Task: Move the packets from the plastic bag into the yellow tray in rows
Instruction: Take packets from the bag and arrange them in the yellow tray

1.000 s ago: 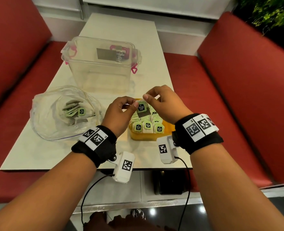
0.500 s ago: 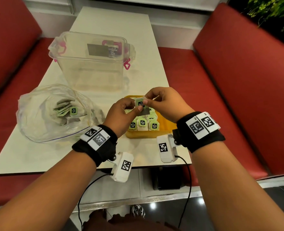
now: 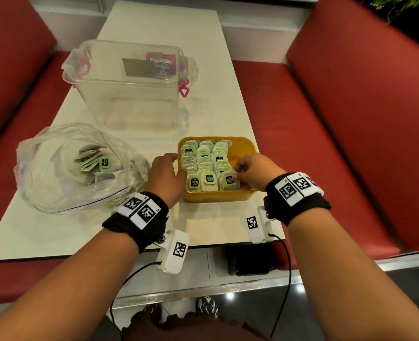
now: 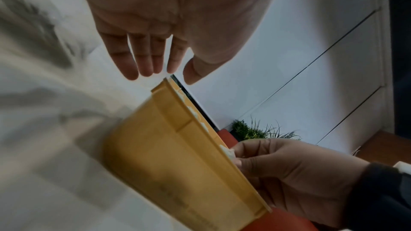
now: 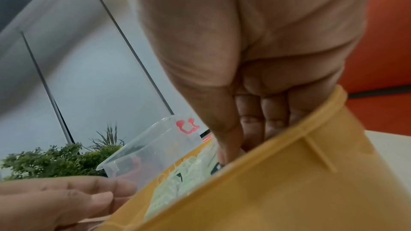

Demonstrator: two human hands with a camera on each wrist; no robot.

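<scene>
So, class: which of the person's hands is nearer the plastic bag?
Left. The left hand lies between the plastic bag and the yellow tray; the right hand is at the tray's far side.

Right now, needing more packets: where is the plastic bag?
In the head view the plastic bag lies on the table's left side, beside the left hand.

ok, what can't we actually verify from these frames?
- Right hand grip on the front packet: head view, fingers cover its edge; right wrist view, yellow tray wall hides the fingertips.
- Packet count in the plastic bag: head view, crumpled film and overlap.
- Label text: too small.
- Left wrist view: tray wall blurred, contents hidden.
</scene>
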